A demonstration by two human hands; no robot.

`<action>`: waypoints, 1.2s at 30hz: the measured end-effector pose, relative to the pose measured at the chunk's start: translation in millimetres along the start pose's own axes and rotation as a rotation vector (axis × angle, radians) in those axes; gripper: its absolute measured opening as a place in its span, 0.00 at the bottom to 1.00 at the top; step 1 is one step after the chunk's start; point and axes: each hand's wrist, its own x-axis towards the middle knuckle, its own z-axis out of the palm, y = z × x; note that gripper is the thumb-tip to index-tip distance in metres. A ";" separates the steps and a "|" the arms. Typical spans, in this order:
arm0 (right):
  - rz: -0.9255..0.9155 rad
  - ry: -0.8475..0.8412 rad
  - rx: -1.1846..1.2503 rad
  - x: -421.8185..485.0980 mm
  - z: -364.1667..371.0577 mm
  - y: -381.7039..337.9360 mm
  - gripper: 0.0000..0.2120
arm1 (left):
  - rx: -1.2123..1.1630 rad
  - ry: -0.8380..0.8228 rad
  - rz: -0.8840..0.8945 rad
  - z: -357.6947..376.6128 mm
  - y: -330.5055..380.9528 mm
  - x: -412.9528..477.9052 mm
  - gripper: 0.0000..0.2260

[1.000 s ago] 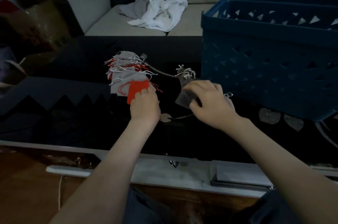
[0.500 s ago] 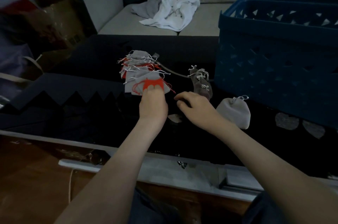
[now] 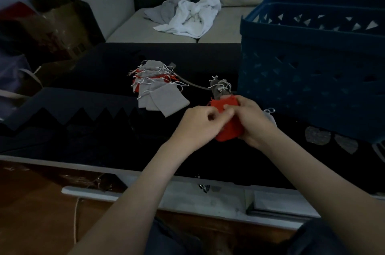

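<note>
Lifted off the grey pile (image 3: 162, 98) since the last frame, the red pouch (image 3: 227, 133) hangs over the bench (image 3: 104, 146), nearer its right edge. The left grip (image 3: 200, 123) pinches its edge and the right grip (image 3: 253, 124) curls round it. Soft and light, I judge — take it by the mouth.

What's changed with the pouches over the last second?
The small red fabric pouch came off the pile of grey drawstring pouches, moving right; left hand and right hand now both pinch it. The right hand set down a pale grey pouch. Pile and blue plastic basket stayed.
</note>
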 end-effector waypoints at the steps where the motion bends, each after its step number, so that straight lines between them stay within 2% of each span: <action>1: -0.005 -0.007 -0.006 -3.5 -5.1 -2.1 0.10 | -0.033 0.015 -0.079 -2.7 0.3 1.1 0.25; 4: -0.011 -0.073 0.006 -13.6 -20.2 -5.3 0.14 | -0.107 -0.081 -0.269 -7.6 -4.0 2.0 0.33; 6: -0.025 -0.107 -0.009 -18.7 -30.0 -4.9 0.17 | -0.204 -0.161 -0.294 -4.1 -5.2 1.2 0.33; 9: -0.024 -0.121 -0.004 -26.2 -38.9 -6.1 0.18 | -0.379 -0.188 -0.282 7.4 0.6 2.1 0.26; 11: -0.023 -0.104 0.013 -30.3 -44.9 -7.0 0.15 | -0.515 -0.201 -0.276 15.2 9.7 3.1 0.21; 14: -0.003 -0.082 0.080 -31.9 -44.4 -7.8 0.09 | -0.741 -0.171 -0.338 23.2 19.4 3.6 0.17; 17: 0.022 -0.059 0.106 -30.4 -42.0 -9.8 0.17 | -0.912 -0.146 -0.412 24.5 28.6 5.3 0.15; 20: 0.016 -0.063 0.113 -28.0 -40.5 -10.4 0.18 | -1.029 -0.109 -0.475 22.5 33.2 7.2 0.14; 25: 0.007 -0.103 0.102 -26.6 -35.6 -9.0 0.13 | -1.147 -0.061 -0.526 19.8 28.3 9.9 0.12; 32: 0.040 -0.114 0.106 -24.4 -32.6 -6.7 0.14 | -1.289 0.034 -0.585 14.6 22.9 12.4 0.10; 36: -0.037 -0.052 0.271 -20.9 -32.4 -4.1 0.12 | -1.372 0.090 -0.642 12.3 20.0 12.6 0.12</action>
